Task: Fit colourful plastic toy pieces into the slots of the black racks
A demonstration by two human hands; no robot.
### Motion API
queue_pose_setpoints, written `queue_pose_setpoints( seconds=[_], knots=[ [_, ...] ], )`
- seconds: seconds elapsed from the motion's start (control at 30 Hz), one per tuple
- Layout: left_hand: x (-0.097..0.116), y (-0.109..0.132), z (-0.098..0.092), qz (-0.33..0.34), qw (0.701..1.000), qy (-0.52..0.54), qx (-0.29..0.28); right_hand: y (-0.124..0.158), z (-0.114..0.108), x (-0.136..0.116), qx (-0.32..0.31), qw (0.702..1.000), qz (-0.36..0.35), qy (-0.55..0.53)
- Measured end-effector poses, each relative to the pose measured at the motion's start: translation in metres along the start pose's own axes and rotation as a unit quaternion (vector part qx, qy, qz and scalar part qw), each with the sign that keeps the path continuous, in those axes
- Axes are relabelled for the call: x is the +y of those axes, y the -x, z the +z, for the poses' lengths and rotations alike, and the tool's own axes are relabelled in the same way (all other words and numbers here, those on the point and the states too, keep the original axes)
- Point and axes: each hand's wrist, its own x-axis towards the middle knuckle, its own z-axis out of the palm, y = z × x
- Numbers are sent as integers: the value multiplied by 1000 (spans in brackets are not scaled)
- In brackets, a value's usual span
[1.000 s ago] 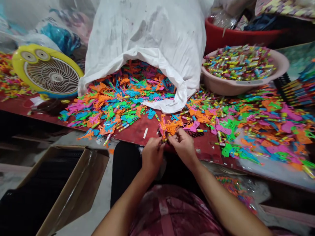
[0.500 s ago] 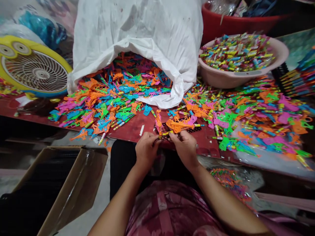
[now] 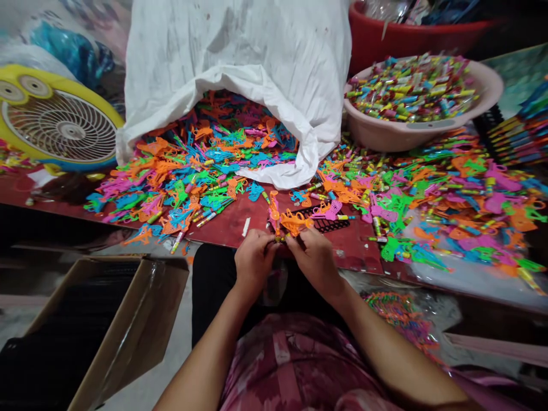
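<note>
At the table's front edge my left hand (image 3: 254,260) pinches the near left end of a black perforated strip (image 3: 336,224). Close beside it, my right hand (image 3: 314,258) is closed on an orange plastic toy piece (image 3: 294,221) with a lattice paddle shape and a yellow stick end. The stick's tip meets the strip between my thumbs; fingers partly hide the contact. Standing by my left fingertips is an orange-and-pink piece (image 3: 274,211), its lower end at the strip. A pink lattice piece (image 3: 329,210) lies over the strip's far part.
Behind, a white sack (image 3: 240,40) spills a heap of coloured plastic pieces (image 3: 180,177). Right of it stand a pink basin (image 3: 385,134) of small wrapped tubes and another heap (image 3: 471,211). A yellow fan (image 3: 64,123) is left; a cardboard box (image 3: 137,325) sits below.
My right hand has moved slightly left, bringing the orange piece closer to my left fingertips. The pink piece and more of the black strip now show behind it.
</note>
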Motion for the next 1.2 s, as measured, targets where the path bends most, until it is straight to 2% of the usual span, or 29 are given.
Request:
queue_pose_setpoints(
  seconds=[0.23, 0.4, 0.5, 0.67, 0.87, 1.0, 1.07, 1.2],
  knots=[
    [3, -2, -5, -12, 1000, -4, -18, -8, -2, -3, -88, 993, -38, 74],
    [5, -5, -7, -22, 999, -14, -36, -13, -5, -14, -191, 966, -22, 174],
    [7, -5, -8, -26, 998, -23, -46, -16, -9, -19, -235, 953, -19, 191],
    [8, -2, -8, -6, 998, -39, -41, -21, -13, -18, -250, 953, -30, 167],
    [4, -3, -6, 7, 1000, -7, -29, -18, -7, -23, -232, 956, 76, 164],
    [3, -1, -6, 2, 999, 12, -50, -16, -5, -25, -218, 963, 105, 119],
    [5, -1, -11, -23, 997, 66, -20, -16, -5, -24, -216, 965, 103, 109],
    [20, -22, -32, -78, 963, 177, 187, -13, -4, -18, -202, 972, 86, 89]
  ],
)
